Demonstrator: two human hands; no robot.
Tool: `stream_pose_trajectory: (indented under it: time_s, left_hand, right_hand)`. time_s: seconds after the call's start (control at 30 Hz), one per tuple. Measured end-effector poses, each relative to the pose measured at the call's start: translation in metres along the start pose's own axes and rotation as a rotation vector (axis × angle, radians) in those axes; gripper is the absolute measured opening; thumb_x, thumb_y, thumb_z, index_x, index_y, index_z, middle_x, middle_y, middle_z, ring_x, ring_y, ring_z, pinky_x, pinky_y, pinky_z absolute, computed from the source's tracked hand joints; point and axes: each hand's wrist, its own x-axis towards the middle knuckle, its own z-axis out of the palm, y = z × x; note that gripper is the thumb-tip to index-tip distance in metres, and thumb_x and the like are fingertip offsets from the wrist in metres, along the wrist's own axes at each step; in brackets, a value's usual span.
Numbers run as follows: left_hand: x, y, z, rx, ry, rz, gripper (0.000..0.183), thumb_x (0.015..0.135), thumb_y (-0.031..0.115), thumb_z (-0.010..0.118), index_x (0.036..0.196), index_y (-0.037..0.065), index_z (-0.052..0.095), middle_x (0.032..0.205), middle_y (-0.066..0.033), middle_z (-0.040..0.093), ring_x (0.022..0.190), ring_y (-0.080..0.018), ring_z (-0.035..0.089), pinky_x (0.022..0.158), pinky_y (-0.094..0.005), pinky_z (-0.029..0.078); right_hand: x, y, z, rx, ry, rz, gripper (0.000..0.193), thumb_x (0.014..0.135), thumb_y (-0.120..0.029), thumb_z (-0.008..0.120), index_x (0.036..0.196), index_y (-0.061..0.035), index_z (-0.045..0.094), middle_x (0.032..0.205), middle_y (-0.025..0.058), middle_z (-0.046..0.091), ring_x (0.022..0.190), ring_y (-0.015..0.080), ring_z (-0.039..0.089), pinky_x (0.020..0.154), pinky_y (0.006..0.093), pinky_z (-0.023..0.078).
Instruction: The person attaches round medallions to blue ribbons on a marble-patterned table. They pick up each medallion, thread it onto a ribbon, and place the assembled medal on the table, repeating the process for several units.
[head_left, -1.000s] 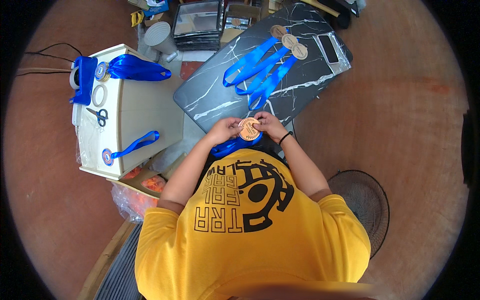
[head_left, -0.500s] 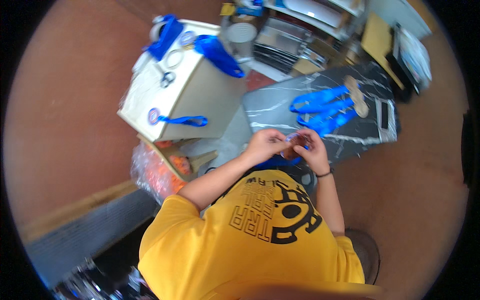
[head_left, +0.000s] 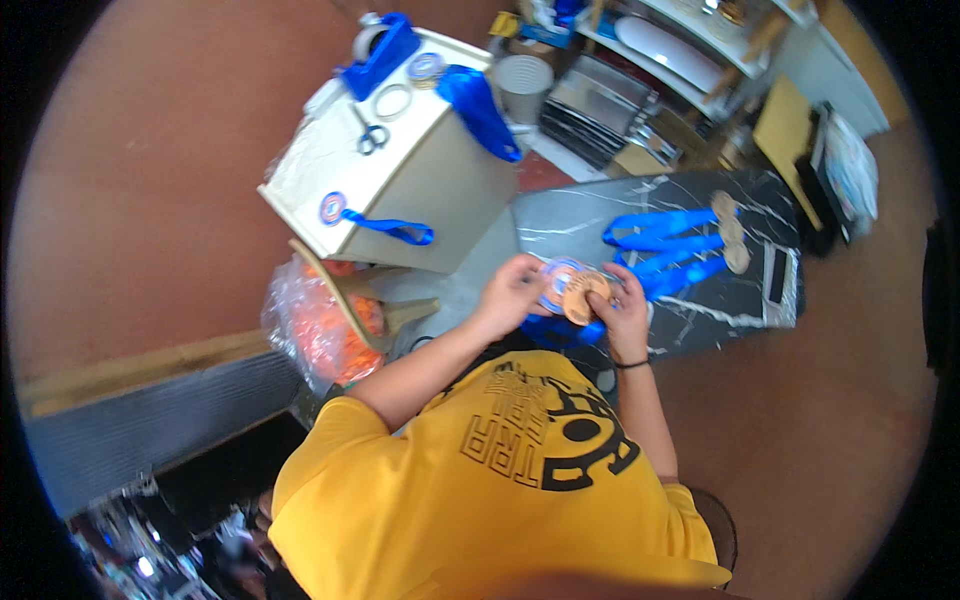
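Observation:
A bronze-coloured round medal (head_left: 583, 300) is pinched in my right hand (head_left: 625, 312), thumb across its face. Right beside it and partly behind it is a round printed disc (head_left: 556, 278) with blue and red-orange colours. The fingers of my left hand (head_left: 512, 296) close on this disc's left edge. Whether the disc is a sticker or a second medal I cannot tell. Blue ribbon (head_left: 565, 331) hangs below my hands. Ahead on the black marbled table (head_left: 560, 212), several medals (head_left: 733, 230) lie in a row with blue ribbons (head_left: 665, 230) stretched toward me.
On the white cabinet (head_left: 310, 170) at left are scissors (head_left: 371, 138), a tape dispenser (head_left: 380, 55), a clear ring (head_left: 392, 101), a stack of round discs (head_left: 425, 68) and a ribboned medal (head_left: 333, 208). A phone-like dark object (head_left: 774, 272) lies at the table's right. A plastic bag (head_left: 315, 320) sits lower left.
Both hands held one medal close together. Now my left hand is a little farther left, and the printed disc shows beside the bronze medal. The view has shifted slightly.

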Motion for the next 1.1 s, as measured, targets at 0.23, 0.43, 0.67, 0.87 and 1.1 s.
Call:
stream_pose_trajectory:
  time_s: [0.23,0.43,0.67,0.87,1.1]
  left_hand:
    - [-0.008,0.048,-0.029,0.923,0.195,0.444,0.015,0.094,0.017,0.052,0.097,0.005,0.061,0.084,-0.0195,0.064,0.075,-0.0357,0.063,0.065,-0.0402,0.048]
    - [-0.006,0.088,-0.043,1.026,-0.080,0.630,0.013,0.092,0.012,0.054,0.098,0.003,0.061,0.088,-0.0178,0.064,0.079,-0.0320,0.063,0.069,-0.0374,0.049]
    - [-0.002,0.095,-0.042,0.611,-0.347,0.430,0.017,0.092,0.014,0.058,0.100,0.000,0.063,0.088,-0.0087,0.066,0.080,-0.0141,0.062,0.071,-0.0290,0.049]
    - [-0.007,0.093,-0.045,0.520,-0.382,0.332,0.019,0.095,0.017,0.056,0.102,0.000,0.062,0.089,-0.0042,0.065,0.080,-0.0086,0.060,0.071,-0.0252,0.049]
    - [-0.010,0.073,-0.050,0.338,-0.563,0.135,0.018,0.099,0.017,0.048,0.107,0.002,0.055,0.090,-0.0005,0.060,0.077,-0.0040,0.056,0.068,-0.0204,0.047]
  right_hand:
    - [-0.007,-0.006,-0.005,-0.049,0.065,0.023,0.028,0.080,-0.004,0.072,0.105,-0.0002,0.060,0.093,0.0046,0.067,0.087,0.0098,0.061,0.076,0.0247,0.049]
    - [-0.032,-0.032,0.012,-0.204,0.011,-0.158,0.018,0.080,-0.005,0.074,0.093,-0.0032,0.061,0.085,-0.0014,0.061,0.076,0.0055,0.054,0.069,0.0207,0.044]
    - [-0.055,-0.055,0.058,-0.212,0.143,-0.172,0.023,0.079,-0.015,0.076,0.092,0.0004,0.065,0.085,0.0012,0.064,0.080,0.0077,0.057,0.072,0.0223,0.046]
    - [-0.070,-0.055,0.085,-0.032,0.316,-0.187,0.019,0.083,-0.013,0.073,0.094,-0.0005,0.063,0.088,0.0010,0.064,0.079,0.0060,0.057,0.071,0.0219,0.047]
    - [-0.075,-0.039,0.103,0.020,0.320,-0.165,0.019,0.086,-0.011,0.069,0.099,-0.0016,0.060,0.089,0.0007,0.062,0.080,0.0056,0.057,0.072,0.0205,0.046]
